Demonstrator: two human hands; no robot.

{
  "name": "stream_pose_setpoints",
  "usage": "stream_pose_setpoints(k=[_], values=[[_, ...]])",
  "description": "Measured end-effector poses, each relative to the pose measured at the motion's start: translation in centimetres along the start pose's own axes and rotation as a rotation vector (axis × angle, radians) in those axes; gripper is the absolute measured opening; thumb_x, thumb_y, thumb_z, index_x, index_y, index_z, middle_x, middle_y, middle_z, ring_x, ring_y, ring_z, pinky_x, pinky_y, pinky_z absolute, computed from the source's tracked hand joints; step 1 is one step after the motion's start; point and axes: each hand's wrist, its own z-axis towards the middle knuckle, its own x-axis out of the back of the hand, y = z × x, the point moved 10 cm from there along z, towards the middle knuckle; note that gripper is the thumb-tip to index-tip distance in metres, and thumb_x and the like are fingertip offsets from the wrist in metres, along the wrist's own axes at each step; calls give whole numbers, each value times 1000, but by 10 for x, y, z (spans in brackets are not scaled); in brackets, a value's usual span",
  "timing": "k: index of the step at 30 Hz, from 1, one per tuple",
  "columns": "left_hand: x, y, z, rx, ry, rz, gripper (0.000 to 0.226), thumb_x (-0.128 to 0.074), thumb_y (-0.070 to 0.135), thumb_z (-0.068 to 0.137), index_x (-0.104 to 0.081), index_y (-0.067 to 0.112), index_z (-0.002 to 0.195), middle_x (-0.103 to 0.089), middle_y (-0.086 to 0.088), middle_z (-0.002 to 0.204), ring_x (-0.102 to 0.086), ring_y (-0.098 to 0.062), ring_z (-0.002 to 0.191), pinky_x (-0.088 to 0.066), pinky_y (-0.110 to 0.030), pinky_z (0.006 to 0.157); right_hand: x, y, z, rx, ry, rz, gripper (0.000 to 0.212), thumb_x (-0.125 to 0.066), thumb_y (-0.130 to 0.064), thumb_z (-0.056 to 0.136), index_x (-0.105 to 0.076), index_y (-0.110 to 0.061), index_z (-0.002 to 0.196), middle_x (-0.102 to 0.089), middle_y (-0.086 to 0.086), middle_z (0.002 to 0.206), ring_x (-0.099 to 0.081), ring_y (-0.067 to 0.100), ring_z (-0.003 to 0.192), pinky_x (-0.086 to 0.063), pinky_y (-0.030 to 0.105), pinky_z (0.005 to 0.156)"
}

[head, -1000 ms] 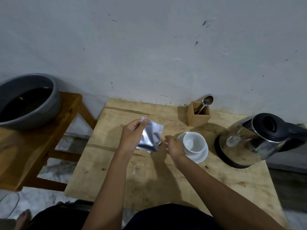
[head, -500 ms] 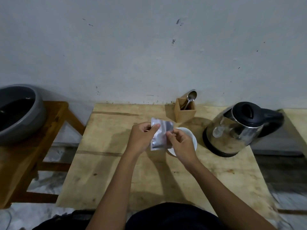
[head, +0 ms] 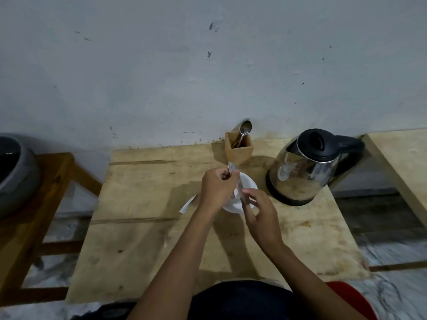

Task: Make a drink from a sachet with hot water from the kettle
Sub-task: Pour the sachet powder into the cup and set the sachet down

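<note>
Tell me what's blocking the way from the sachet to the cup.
Nothing visible does. The left hand holds the sachet right over the cup on its saucer, with the right hand pinching its lower edge. The kettle and the spoon holder stand off to the side.

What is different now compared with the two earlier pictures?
The sachet, first held flat in the left hand, was gripped by both hands and is now pulled apart edge-on above the cup; the right hand has drawn toward the person. Kettle, spoon and holder stayed put.
</note>
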Motion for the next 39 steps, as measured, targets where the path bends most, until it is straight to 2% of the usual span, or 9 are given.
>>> stream_pose_setpoints(k=[3,5,8,10,18,22,28,35,39], values=[[-6,-5,1,18,-73,-56,31,-63,42,87,-70,15,74,-67,1,65,-57,-9,52,-46,-25,56,12,12,0,-100,62,16,16,-58,-9,96,-62,-24,98,-63,-20,97,-63,2,92,-53,23,78],[-2,-19,5,31,-63,-64,25,-58,44,90,-71,23,88,-72,4,85,-63,-9,71,-49,-23,65,20,27,2,-191,91,10,15,-58,-15,97,-57,-24,85,-64,-13,82,-64,4,80,-53,27,69],[4,-52,9,43,-39,129,29,-56,32,93,-64,19,118,-65,-5,116,-61,-21,106,-50,-30,85,27,39,8,-272,59,2,14,-57,-22,98,-57,-23,84,-63,-10,76,-62,0,71,-47,13,57],[2,-70,12,36,-87,286,35,-55,23,94,-58,13,127,-60,-12,121,-55,-27,115,-46,-37,94,30,41,15,-271,26,-43,9,-57,-21,98,-59,-23,89,-65,-11,78,-63,-1,71,-45,10,57],[-4,-98,24,-9,-140,399,26,-57,28,94,-71,10,107,-69,-12,102,-64,-28,96,-46,-32,76,27,40,53,-244,-132,-254,26,-58,-24,96,-57,-18,121,-68,-5,93,-65,12,81,-53,32,67],[-3,-99,30,-52,-126,412,27,-58,28,93,-71,11,110,-71,-11,101,-65,-26,94,-43,-29,72,19,32,68,-165,-249,-418,12,-55,-26,97,-61,-17,101,-66,-1,77,-60,18,67,-47,35,58],[-3,-107,32,-77,-114,419,24,-57,28,94,-72,15,108,-70,-7,95,-64,-23,89,-37,-25,68,14,24,78,-80,-256,-542,19,-54,-18,96,-68,-15,108,-70,5,95,-64,26,85,-47,36,65],[-3,-110,35,-65,-114,378,25,-58,28,93,-70,15,111,-65,-2,94,-62,-20,89,-36,-22,70,10,18,84,-35,-274,-579,19,-58,-24,95,-72,-16,105,-71,3,94,-65,27,86,-45,35,69],[-3,-101,42,-62,-137,343,35,-64,31,87,-63,24,121,-57,4,103,-60,-18,99,-45,-28,80,11,16,90,-21,-280,-608,21,-58,-27,95,-73,-17,105,-71,3,95,-64,27,88,-44,34,70]])
